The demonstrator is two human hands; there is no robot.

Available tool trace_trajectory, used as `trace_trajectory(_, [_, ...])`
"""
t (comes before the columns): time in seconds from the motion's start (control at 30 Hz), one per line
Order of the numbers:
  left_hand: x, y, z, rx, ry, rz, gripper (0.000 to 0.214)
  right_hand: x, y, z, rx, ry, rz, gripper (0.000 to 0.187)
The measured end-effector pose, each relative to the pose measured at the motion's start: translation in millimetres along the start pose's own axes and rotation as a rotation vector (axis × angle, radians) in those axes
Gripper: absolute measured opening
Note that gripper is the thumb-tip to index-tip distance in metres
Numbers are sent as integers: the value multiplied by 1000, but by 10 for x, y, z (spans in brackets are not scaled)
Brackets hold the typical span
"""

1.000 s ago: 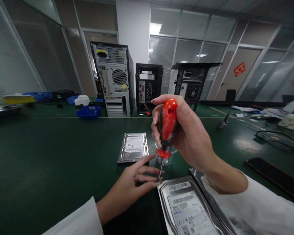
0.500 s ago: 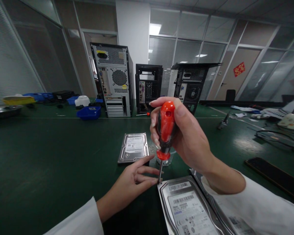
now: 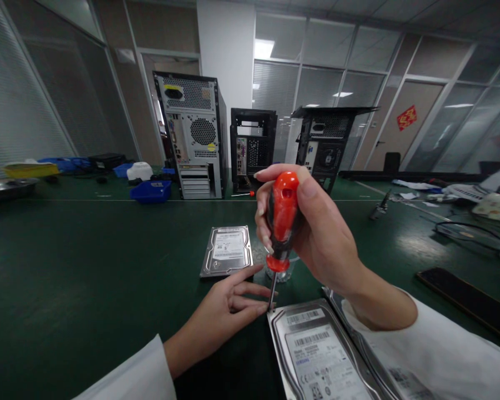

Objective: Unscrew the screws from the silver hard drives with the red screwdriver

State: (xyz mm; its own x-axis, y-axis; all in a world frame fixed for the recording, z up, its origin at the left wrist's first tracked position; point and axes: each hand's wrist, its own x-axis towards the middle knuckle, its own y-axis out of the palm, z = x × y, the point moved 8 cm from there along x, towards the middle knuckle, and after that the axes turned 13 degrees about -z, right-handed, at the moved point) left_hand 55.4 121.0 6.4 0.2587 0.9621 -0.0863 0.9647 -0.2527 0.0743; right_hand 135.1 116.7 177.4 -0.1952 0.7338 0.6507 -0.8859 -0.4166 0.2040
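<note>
My right hand (image 3: 316,233) is wrapped round the red and black handle of a screwdriver (image 3: 281,222), held upright. Its tip rests at the top left corner of a silver hard drive (image 3: 316,350) lying label up in front of me. My left hand (image 3: 229,308) lies on the green table beside that corner, fingers stretched out and touching the drive's edge near the screwdriver shaft. A second hard drive (image 3: 228,250) lies further back on the table. A small clear glass cup (image 3: 280,271) stands behind the screwdriver.
Three computer towers (image 3: 195,136) stand at the back of the green table (image 3: 87,266). A blue tray (image 3: 151,190) and other bins sit back left. Cables, a dark flat panel (image 3: 466,303) and loose parts lie at the right. Another drive part (image 3: 350,316) sits under my right forearm.
The screwdriver handle has sunk slightly and the tip has settled on the drive's corner. My left hand's fingers have barely shifted.
</note>
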Motion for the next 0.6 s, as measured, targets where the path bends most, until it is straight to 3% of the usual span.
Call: trace_trajectory(0.6, [17, 0, 25, -35, 5, 9, 69, -8, 8, 3, -1, 4, 3, 25])
